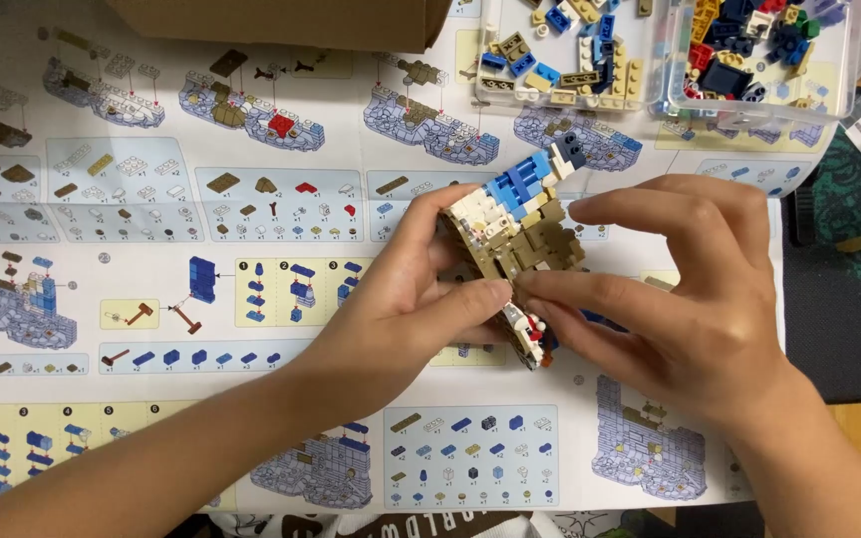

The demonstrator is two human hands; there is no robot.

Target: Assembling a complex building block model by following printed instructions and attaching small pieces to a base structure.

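A small brick model (516,231) of tan, cream and blue pieces is held tilted above a large building-instruction sheet (151,249). My left hand (406,304) grips its left side and underside, thumb pressed at the lower front. Coming in from the right, my right hand (685,299) has its thumb and forefinger pinched against the model's lower right edge, other fingers spread above it. A small red and white part (530,334) shows at the model's bottom.
Two clear plastic trays (640,50) (839,70) of several loose bricks stand at the top right. A brown cardboard box (281,22) lies along the top edge. A dark mat (839,299) and wooden surface show at the right.
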